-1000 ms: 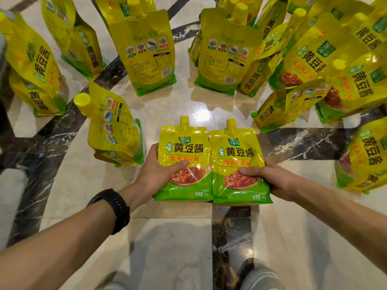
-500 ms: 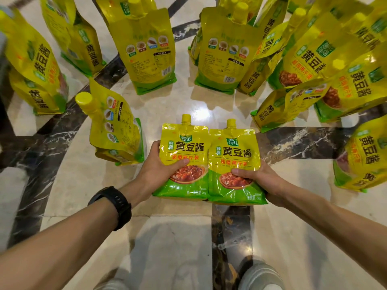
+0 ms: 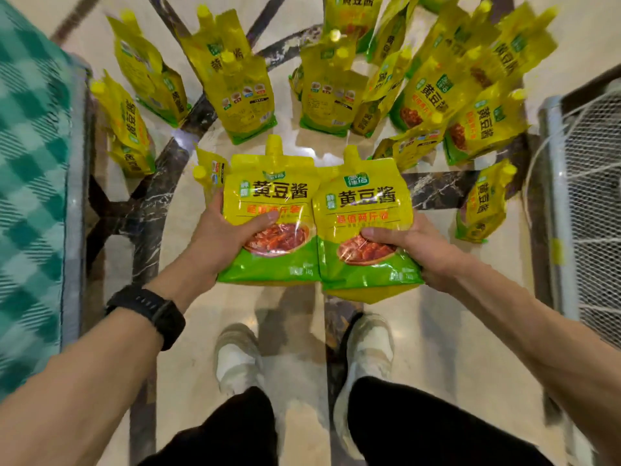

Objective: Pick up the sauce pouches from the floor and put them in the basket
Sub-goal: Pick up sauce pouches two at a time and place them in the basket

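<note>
My left hand [image 3: 218, 237] grips a yellow and green sauce pouch [image 3: 272, 196] by its lower left corner. My right hand [image 3: 413, 247] grips a second, identical pouch [image 3: 366, 203] by its lower right corner. Both pouches are held side by side in the air above the floor, spouts pointing away from me. Several more pouches [image 3: 242, 82] stand or lean on the marble floor beyond them. A white wire mesh basket [image 3: 591, 203] shows at the right edge.
A surface with a green checked cloth [image 3: 30, 183] and metal edge stands on the left. My two feet in pale shoes [image 3: 238, 358] stand on the marble floor below the pouches. One pouch [image 3: 484, 206] stands close to the basket.
Both hands have lifted the two pouches off the floor and toward me. The view has risen and pulled back, bringing my feet, the basket and the checked cloth into view.
</note>
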The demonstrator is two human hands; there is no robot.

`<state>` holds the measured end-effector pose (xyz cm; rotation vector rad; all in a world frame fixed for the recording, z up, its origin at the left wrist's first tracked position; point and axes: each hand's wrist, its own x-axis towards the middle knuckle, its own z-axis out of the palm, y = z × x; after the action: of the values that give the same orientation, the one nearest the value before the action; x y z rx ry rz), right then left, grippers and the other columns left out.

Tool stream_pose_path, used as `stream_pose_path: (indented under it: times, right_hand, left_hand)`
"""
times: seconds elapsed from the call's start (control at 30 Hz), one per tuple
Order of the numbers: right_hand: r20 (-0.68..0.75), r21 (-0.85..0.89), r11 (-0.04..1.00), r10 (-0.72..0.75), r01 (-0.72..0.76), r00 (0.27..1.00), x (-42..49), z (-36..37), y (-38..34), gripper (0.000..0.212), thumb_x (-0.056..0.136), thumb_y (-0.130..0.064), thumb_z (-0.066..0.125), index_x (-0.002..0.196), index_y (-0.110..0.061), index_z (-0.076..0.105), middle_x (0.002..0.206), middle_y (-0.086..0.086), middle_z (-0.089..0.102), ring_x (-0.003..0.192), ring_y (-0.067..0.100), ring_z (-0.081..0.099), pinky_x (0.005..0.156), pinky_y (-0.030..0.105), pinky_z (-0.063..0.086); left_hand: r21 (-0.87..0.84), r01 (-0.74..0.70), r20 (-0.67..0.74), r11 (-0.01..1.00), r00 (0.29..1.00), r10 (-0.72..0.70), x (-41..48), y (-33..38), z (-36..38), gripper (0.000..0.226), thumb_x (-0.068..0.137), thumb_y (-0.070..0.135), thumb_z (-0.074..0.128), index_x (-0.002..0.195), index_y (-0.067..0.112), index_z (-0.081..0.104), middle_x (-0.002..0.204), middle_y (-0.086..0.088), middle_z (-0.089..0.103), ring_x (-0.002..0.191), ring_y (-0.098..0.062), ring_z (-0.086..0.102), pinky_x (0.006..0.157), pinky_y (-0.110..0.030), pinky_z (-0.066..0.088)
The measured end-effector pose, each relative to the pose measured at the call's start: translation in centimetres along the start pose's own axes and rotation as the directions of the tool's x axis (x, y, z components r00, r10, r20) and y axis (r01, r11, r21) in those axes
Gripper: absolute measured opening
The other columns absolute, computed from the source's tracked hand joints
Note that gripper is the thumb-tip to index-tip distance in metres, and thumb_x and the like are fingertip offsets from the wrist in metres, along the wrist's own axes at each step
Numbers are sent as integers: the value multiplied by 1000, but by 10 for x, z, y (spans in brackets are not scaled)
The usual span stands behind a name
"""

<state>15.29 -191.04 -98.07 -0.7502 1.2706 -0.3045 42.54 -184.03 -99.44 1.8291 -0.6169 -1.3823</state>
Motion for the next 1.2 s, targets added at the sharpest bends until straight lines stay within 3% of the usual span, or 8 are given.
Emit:
stream_pose_path:
  times: [0.13, 0.27, 0.37, 0.43, 0.6, 0.77, 1.0, 1.2]
  right_hand:
    - [-30, 20, 999, -38, 39, 999, -123, 18, -96, 67, 63, -12, 82, 126, -7, 59, 107, 11, 76, 92, 27, 74, 74, 36, 62]
    - [-66, 103, 990, -92, 98, 994, -265, 30, -196, 69, 58, -13, 88, 122, -11, 62, 106, 6, 76, 95, 23, 74, 74, 32, 60]
    - [-54, 173, 973, -144, 152, 988, -364, 35, -263, 83, 41, -28, 94, 117, -15, 64, 106, 7, 76, 96, 26, 74, 74, 34, 61]
    - [-33, 182, 960, -212, 214, 977, -418, 36, -299, 86, 37, -31, 95, 116, -16, 65, 108, 9, 76, 99, 28, 73, 81, 39, 60]
    - [-42, 187, 901, -391, 392, 919, -500, 25, -354, 89, 38, -24, 92, 121, -9, 62, 110, 13, 74, 99, 30, 72, 83, 40, 60]
    - [-102, 227, 835, -491, 501, 865, -545, 6, -379, 96, 32, -25, 98, 120, -10, 62, 111, 15, 74, 97, 30, 72, 78, 37, 60]
    - [-312, 325, 741, -503, 588, 806, -580, 5, -377, 106, 21, -30, 102, 117, -7, 64, 109, 18, 74, 93, 33, 73, 72, 37, 61]
    - [-617, 287, 658, -429, 696, 660, -624, 18, -352, 105, 24, -36, 101, 118, -8, 64, 109, 17, 74, 99, 34, 72, 84, 45, 58]
  left_hand:
    - [-43, 47, 27, 998, 999, -46, -95, 126, -24, 66, 61, 29, 87, 120, 29, 58, 104, 7, 75, 89, -7, 73, 74, -28, 60]
    - [-105, 120, 94, 987, 990, -110, -211, 272, -47, 66, 59, 25, 89, 117, 26, 60, 88, 4, 76, 70, -7, 74, 52, -23, 57]
    - [-114, 140, 144, 984, 982, -123, -291, 365, -56, 112, 18, 46, 101, 120, 20, 62, 90, -4, 79, 70, -13, 75, 51, -26, 57]
    - [-150, 132, 170, 980, 980, -106, -336, 412, -61, 119, 24, 39, 101, 132, 20, 56, 99, -6, 78, 78, -21, 76, 56, -34, 61]
    - [-234, -6, 152, 972, 988, 43, -410, 479, -50, 131, 7, 46, 100, 127, 18, 56, 95, -4, 79, 77, -22, 76, 53, -33, 59]
    - [-246, -158, 203, 956, 956, 211, -437, 525, -29, 128, 9, 45, 100, 127, 23, 57, 99, -5, 78, 81, -24, 76, 56, -33, 60]
    - [-199, -326, 456, 924, 804, 382, -422, 588, -8, 87, 41, 25, 98, 119, 34, 61, 108, -6, 76, 94, -28, 75, 66, -37, 62]
    - [-147, -331, 705, 932, 626, 334, -404, 618, 33, 115, 23, 48, 100, 128, 28, 56, 110, -10, 75, 94, -31, 74, 68, -39, 61]
